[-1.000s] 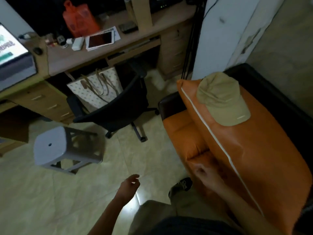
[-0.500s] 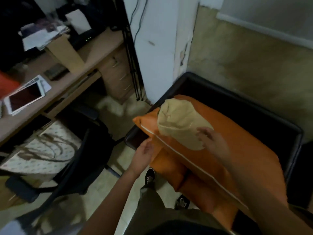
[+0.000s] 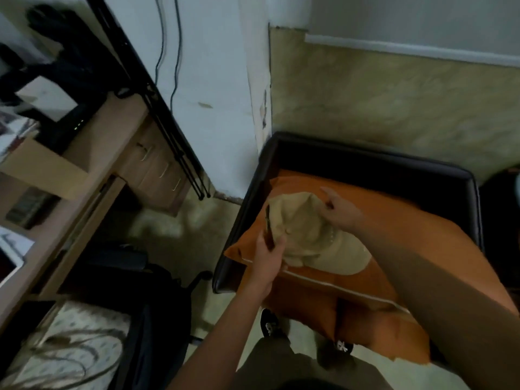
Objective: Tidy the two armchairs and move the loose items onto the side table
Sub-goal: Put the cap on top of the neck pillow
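Note:
A tan baseball cap lies on an orange cushion that leans across a black armchair. My left hand pinches the cap's rear edge, at its dark inner band, on the left side. On the far right side of the crown my right hand holds the cap, fingers curled over the fabric. The brim points toward me and to the right. The armchair's orange seat shows below the cushion.
A wooden desk with drawers, boxes and a tablet runs along the left. A black office chair carrying a patterned bag stands left of my legs. A white pillar with hanging cables rises behind the armchair's left corner.
Both hands rose from low near my legs to the cap. The left hand has taken hold of its rear edge, the right hand its crown. My view turned right toward the armchair.

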### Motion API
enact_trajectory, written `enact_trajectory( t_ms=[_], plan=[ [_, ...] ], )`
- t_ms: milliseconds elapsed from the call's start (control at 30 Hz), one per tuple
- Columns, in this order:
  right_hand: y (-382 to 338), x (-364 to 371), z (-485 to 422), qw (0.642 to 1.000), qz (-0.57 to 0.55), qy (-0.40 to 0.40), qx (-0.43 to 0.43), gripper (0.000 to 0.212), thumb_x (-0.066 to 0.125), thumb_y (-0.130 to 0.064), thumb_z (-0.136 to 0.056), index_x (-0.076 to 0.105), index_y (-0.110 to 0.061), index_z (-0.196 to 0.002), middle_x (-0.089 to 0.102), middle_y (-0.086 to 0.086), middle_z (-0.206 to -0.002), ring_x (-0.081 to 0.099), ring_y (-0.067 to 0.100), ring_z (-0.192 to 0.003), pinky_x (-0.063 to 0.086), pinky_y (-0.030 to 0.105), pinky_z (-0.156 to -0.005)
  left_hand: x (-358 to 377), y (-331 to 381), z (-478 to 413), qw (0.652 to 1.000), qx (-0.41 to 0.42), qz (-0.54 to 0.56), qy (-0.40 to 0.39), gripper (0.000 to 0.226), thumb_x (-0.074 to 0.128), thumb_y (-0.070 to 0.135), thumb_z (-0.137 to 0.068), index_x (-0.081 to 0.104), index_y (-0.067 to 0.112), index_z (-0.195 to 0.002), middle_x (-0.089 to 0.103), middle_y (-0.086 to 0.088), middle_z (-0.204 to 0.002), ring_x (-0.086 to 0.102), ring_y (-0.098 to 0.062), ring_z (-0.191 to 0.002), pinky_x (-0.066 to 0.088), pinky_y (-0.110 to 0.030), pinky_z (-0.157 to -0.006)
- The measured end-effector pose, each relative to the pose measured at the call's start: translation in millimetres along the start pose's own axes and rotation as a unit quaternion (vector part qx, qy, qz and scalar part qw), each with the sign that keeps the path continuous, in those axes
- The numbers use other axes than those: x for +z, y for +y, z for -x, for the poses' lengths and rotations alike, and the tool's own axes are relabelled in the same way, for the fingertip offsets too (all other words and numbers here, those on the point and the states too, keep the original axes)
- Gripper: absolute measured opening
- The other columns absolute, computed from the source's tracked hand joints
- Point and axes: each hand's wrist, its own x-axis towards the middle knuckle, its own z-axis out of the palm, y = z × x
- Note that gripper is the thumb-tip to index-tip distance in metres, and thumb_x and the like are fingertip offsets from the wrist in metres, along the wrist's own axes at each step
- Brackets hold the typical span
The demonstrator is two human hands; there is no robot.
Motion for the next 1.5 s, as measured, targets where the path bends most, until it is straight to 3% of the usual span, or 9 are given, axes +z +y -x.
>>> enact_trajectory(
  t_ms=[100,267,367,600,667,800,1000,1133,1500],
  plan=[
    [12,6,4,0.998,-0.011,0.030,0.054,0.077,0.053,-0.058,-0.091,0.018,-0.037,-0.156,0.065,0.004,-0.119,0.067,0.027,-0.098,0.057,0.045,-0.087,-3,2,-9,0.999,-0.013,-0.026,-0.023,0.060,0.062,0.036,-0.097,0.033,0.037,-0.150,0.057,0.003,-0.137,0.066,-0.032,-0.111,0.058,-0.035,-0.064],
    [33,0,28,0.993,-0.047,0.025,0.102,0.082,0.058,-0.066,-0.079,0.028,-0.042,-0.151,0.060,0.008,-0.132,0.061,0.031,-0.115,0.049,0.048,-0.100,1,15,-11,0.990,0.041,-0.122,-0.060,0.063,0.063,0.033,-0.097,0.031,0.035,-0.150,0.054,0.015,-0.129,0.055,-0.017,-0.124,0.051,-0.035,-0.098],
    [43,-2,61,0.986,-0.120,0.072,0.096,0.076,0.065,-0.046,-0.090,0.024,-0.042,-0.154,0.058,0.005,-0.125,0.059,0.030,-0.111,0.047,0.037,-0.093,6,27,-9,0.977,0.081,-0.167,-0.105,0.068,0.061,0.035,-0.098,0.022,0.036,-0.154,0.046,0.019,-0.129,0.049,-0.010,-0.123,0.046,-0.024,-0.095],
    [51,-3,144,0.936,-0.296,0.186,0.042,0.077,0.063,-0.017,-0.095,0.024,-0.048,-0.154,0.042,-0.017,-0.134,0.049,0.006,-0.116,0.045,0.020,-0.088,29,42,-10,0.959,0.117,-0.168,-0.197,0.076,0.064,0.035,-0.096,0.016,0.042,-0.155,0.043,0.026,-0.133,0.050,0.000,-0.121,0.049,-0.025,-0.099],
    [53,-3,168,0.912,-0.350,0.209,0.045,0.078,0.064,-0.014,-0.094,0.026,-0.048,-0.153,0.047,-0.022,-0.125,0.059,-0.001,-0.099,0.051,0.014,-0.076,39,42,-10,0.956,0.120,-0.165,-0.213,0.077,0.065,0.032,-0.095,0.019,0.042,-0.155,0.044,0.022,-0.136,0.052,0.000,-0.119,0.052,-0.024,-0.094],
    [70,1,213,0.845,-0.484,0.224,0.039,0.081,0.069,-0.013,-0.092,0.029,-0.054,-0.149,0.057,-0.008,-0.130,0.069,0.015,-0.104,0.061,0.040,-0.083,66,39,-1,0.941,0.144,-0.184,-0.246,0.077,0.065,0.023,-0.095,0.021,0.041,-0.155,0.041,0.026,-0.126,0.053,0.006,-0.106,0.055,-0.017,-0.078],
    [107,17,287,0.748,-0.597,0.282,0.071,0.083,0.072,-0.013,-0.087,0.034,-0.059,-0.145,0.063,0.004,-0.129,0.069,0.025,-0.110,0.059,0.043,-0.086,122,22,22,0.910,0.138,-0.220,-0.324,0.083,0.070,0.023,-0.091,0.022,0.047,-0.153,0.032,0.012,-0.142,0.051,-0.010,-0.120,0.057,-0.024,-0.084],
    [142,21,334,0.676,-0.655,0.330,0.069,0.071,0.062,-0.011,-0.093,0.036,-0.048,-0.147,0.074,0.001,-0.116,0.071,0.024,-0.107,0.061,0.034,-0.079,171,3,42,0.874,0.005,-0.240,-0.422,0.090,0.079,0.038,-0.078,0.026,0.049,-0.151,0.042,-0.003,-0.150,0.057,-0.021,-0.121,0.056,-0.037,-0.094],
    [297,17,489,0.552,-0.713,0.425,0.082,0.066,0.058,-0.015,-0.094,0.039,-0.051,-0.146,0.067,0.016,-0.126,0.066,0.031,-0.115,0.059,0.039,-0.088,340,-96,177,0.806,0.004,-0.245,-0.539,0.107,0.091,0.037,-0.061,0.031,0.047,-0.149,0.042,0.011,-0.146,0.056,-0.020,-0.129,0.049,-0.045,-0.105]
  ],
)
